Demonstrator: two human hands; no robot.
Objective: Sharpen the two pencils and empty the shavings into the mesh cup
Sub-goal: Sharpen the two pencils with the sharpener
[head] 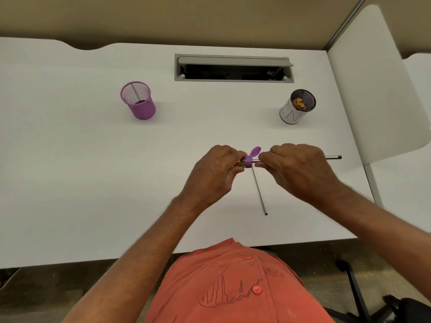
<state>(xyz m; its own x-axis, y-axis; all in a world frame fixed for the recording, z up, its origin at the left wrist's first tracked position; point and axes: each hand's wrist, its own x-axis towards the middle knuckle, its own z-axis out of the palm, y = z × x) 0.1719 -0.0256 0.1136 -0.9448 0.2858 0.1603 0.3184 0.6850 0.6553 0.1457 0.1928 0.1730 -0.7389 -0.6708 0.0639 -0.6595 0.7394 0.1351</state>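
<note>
Pencil in hand lies level across the middle of the frame, its long axis running left to right: the tip is pushed into the sharpener at its left end, and the dark butt sticks out to the right past the knuckles. The right hand is curled round the shaft just beside the sharpener's mouth, fingertips pinching it. The left hand grips the sharpener's body, fingers wrapped close, with brownish shavings showing through the clear part under them. The purple lid stands flipped up above the opening.

So the two hands meet nose to nose, and the coming move turns on that shared line: any twist of the pencil must stay about its own long axis, straight into the sharpener, or the point will likely snap. The right hand is the one placed to turn it; the left only has to hold still.

The second pencil lies free on the desk just below the hands, its long axis running from under the sharpener down and slightly right, the dark end nearest the person. Which end is the tip I cannot tell.

The dark mesh cup with a white wrap stands at upper right, tilted in this view, shavings already inside. It lies nearer the right hand. A purple mesh cup stands at upper left, well apart.
</note>
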